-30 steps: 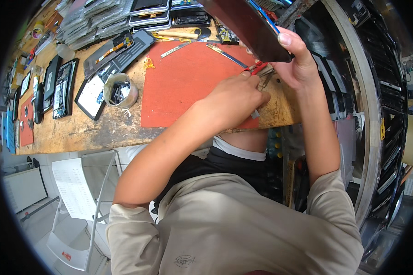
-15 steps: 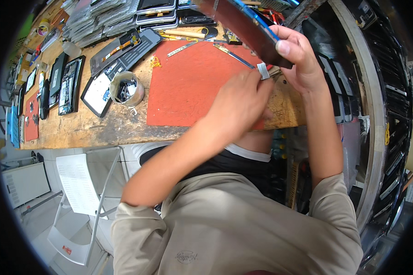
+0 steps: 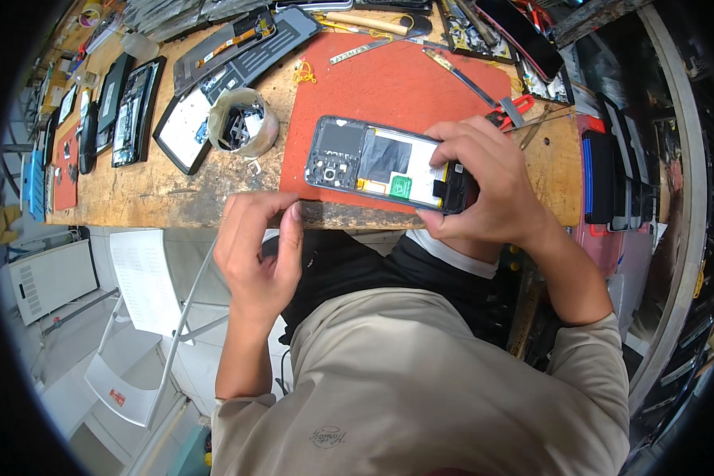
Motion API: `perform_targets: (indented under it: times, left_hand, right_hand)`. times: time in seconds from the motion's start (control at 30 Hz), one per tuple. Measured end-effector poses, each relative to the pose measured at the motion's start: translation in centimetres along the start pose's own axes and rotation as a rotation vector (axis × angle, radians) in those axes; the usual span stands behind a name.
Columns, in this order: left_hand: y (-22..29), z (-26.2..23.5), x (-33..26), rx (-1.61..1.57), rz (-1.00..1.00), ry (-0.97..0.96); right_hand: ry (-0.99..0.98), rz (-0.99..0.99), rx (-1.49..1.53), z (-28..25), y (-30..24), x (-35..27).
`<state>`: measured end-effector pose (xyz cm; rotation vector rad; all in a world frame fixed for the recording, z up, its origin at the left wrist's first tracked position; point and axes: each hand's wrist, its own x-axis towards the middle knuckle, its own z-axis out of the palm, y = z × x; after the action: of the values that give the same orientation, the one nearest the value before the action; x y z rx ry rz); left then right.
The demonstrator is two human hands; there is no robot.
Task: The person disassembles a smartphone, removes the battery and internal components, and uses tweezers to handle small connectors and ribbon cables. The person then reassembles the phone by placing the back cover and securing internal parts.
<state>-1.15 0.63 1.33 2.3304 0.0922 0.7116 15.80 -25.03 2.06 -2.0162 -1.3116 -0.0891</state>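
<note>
An opened smartphone (image 3: 389, 163) with its back cover off lies over the front edge of the red mat (image 3: 357, 87); its white battery, green sticker and camera parts face up. My right hand (image 3: 484, 174) grips its right end, thumb on the near edge and fingers on the far edge. Just left of the phone, at the table's front edge, is my left hand (image 3: 258, 246), fingers curled, thumb and index tip close together. Whether anything small sits between them cannot be made out. A craft knife (image 3: 460, 75) and a red-handled tool (image 3: 514, 113) lie beyond my right hand.
Left of the mat stand a tub of small parts (image 3: 242, 123), loose phone covers (image 3: 274, 47) and an opened device (image 3: 136, 115). At the back right, a dark phone (image 3: 522, 36) rests on other parts. A metal post (image 3: 678, 159) rises at the right.
My right hand has come down from the upper right, where it held up a dark flat device, to the mat with the opened phone. My left hand has moved left to the table edge.
</note>
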Motion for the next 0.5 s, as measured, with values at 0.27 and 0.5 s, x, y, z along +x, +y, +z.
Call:
perform_targets:
  times: [0.27,0.5]
  left_hand:
    - [-0.5,0.9,1.4,0.045,0.095,-0.044]
    - [-1.1,1.1,1.6,0.036,0.125,-0.048]
  right_hand:
    - [-0.058,-0.021,-0.167,-0.3,-0.8,-1.1]
    - [-0.023,-0.012,-0.131,0.1,-0.9,-1.6]
